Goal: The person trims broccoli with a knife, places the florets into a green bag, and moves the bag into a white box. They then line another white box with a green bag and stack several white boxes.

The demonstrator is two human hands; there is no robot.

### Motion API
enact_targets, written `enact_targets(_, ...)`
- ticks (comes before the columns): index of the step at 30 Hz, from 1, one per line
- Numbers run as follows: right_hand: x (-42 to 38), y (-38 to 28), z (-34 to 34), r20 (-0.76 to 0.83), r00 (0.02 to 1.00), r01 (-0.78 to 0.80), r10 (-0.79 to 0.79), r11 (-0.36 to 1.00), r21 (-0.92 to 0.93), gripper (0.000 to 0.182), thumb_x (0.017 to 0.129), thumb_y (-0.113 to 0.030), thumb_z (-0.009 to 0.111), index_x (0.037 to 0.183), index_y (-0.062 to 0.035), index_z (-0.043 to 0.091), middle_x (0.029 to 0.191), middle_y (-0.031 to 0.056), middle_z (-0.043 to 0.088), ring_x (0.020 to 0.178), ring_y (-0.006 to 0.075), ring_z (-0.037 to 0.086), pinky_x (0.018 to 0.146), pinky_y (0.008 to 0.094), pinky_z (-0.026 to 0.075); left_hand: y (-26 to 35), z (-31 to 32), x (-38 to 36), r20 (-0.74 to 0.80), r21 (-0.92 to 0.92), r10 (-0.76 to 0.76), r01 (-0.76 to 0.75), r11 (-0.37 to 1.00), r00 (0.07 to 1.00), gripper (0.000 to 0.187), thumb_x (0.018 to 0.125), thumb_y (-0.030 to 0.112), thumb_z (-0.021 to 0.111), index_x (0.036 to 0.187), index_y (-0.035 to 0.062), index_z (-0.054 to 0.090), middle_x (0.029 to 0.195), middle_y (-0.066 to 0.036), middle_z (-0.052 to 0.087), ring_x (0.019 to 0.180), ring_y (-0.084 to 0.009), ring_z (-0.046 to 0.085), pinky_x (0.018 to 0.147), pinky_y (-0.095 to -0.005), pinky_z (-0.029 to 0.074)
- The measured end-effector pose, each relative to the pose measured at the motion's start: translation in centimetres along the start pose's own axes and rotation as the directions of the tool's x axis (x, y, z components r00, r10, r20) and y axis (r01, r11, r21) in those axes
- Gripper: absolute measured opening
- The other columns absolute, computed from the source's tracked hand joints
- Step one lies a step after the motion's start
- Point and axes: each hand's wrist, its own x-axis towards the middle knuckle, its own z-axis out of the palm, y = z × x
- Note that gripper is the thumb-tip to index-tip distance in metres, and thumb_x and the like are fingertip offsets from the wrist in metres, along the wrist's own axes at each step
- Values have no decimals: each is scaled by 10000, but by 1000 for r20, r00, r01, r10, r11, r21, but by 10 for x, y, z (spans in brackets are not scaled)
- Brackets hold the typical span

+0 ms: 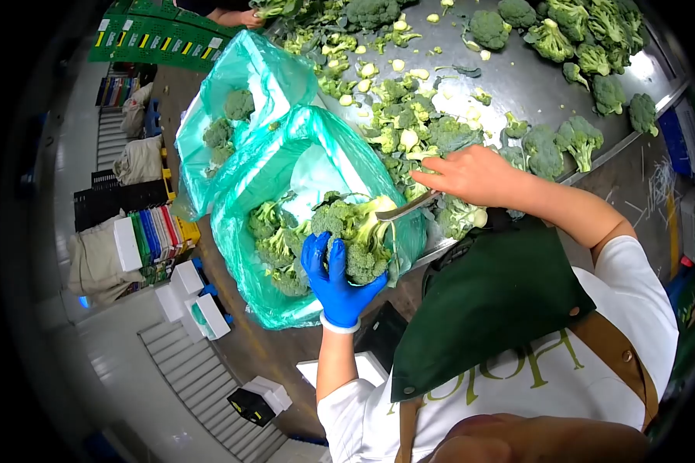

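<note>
My left hand point(336, 284), in a blue glove, grips a broccoli head point(351, 231) over the open mouth of a green plastic bag point(235, 189). Its pale stalk points to the right. My right hand point(459, 176) is bare and closed round the handle of a knife point(408, 207), whose curved blade touches the stalk. More broccoli heads point(274, 251) lie inside the bag, below and left of the held one. A second green bag point(266, 65) behind it holds several small broccoli pieces point(218, 133).
Broccoli heads point(579, 137), cut stalks and leaves lie on the metal table point(521, 77). Another person's hand point(249, 19) shows at the top, near green crates point(158, 38). White boxes point(208, 316) and coloured crates point(158, 235) stand at the left.
</note>
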Motion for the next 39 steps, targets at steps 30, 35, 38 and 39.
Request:
enact_targets(30, 4, -40, 17, 269, 858, -272, 438, -56, 961, 491, 842, -182, 739, 1257, 9, 559, 715, 18, 620, 565, 87, 573, 515, 243, 436, 52, 38, 25, -87, -556, -346, 243, 795, 934, 1288, 577, 410, 917, 1529, 69, 120, 1498, -164, 281, 1376, -367, 313, 1119, -513, 293)
enact_targets(35, 3, -41, 10, -96, 933, -82, 346, 466, 881, 470, 772, -216, 801, 1158, -11, 626, 807, 80, 663, 619, 148, 619, 586, 279, 494, 49, 61, 15, -147, -628, -482, 295, 720, 864, 1121, 669, 209, 860, 1522, 44, 152, 1491, -158, 321, 1346, -287, 381, 1127, -440, 306)
enact_targets(38, 4, -39, 0, -221, 929, -29, 298, 654, 756, 407, 786, -229, 784, 1104, -22, 636, 880, 91, 685, 625, 181, 640, 565, 293, 504, 44, 67, 7, -171, -601, -492, 306, 739, 854, 1078, 683, 205, 849, 1510, 32, 179, 1473, -156, 347, 1337, -282, 392, 1121, -429, 315)
enact_targets(39, 4, -39, 6, -305, 912, 4, 275, 737, 676, 380, 802, -250, 770, 1086, -36, 636, 905, 89, 692, 639, 193, 653, 566, 303, 506, 42, 69, 5, -187, -585, -496, 310, 750, 848, 1062, 688, 204, 844, 1506, 26, 190, 1467, -156, 356, 1333, -281, 397, 1118, -425, 317)
